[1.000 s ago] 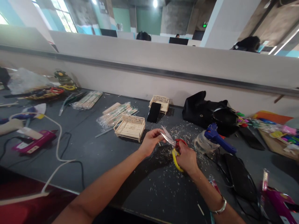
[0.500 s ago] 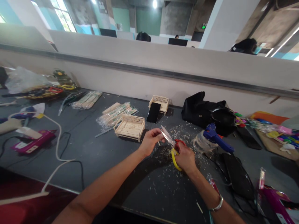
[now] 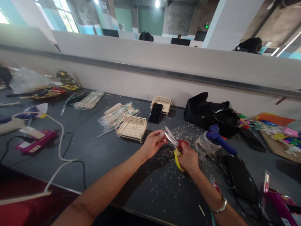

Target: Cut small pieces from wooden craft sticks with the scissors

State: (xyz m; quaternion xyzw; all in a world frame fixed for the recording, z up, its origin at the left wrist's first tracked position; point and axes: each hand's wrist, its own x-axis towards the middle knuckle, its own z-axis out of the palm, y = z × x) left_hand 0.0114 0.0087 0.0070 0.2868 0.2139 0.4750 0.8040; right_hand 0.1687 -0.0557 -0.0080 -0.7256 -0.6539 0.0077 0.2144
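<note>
Red and yellow scissors (image 3: 178, 157) are in my right hand (image 3: 188, 159), fingers wrapped round the handles, blades slightly parted. The blade tips reach the fingertips of my left hand (image 3: 154, 143), which are pinched; whatever they hold is too small to make out. Left of the hands, a small wooden bench-like model (image 3: 131, 127) stands on the dark table. Behind it a second wooden model (image 3: 166, 102) has a black phone (image 3: 155, 113) leaning on its front. Small pale chips (image 3: 168, 179) lie scattered beneath and around the scissors.
Bagged wooden sticks (image 3: 121, 114) lie left of the models. A black bag (image 3: 209, 111), a blue glue gun (image 3: 218, 138) on a clear container and a black power bank-like slab (image 3: 242, 177) are at right. At left are a magenta glue gun (image 3: 37, 141) and a white cable (image 3: 60, 141).
The view has shifted slightly. The scissor blades have changed their angle a little near my left fingertips. Both hands keep nearly the same places.
</note>
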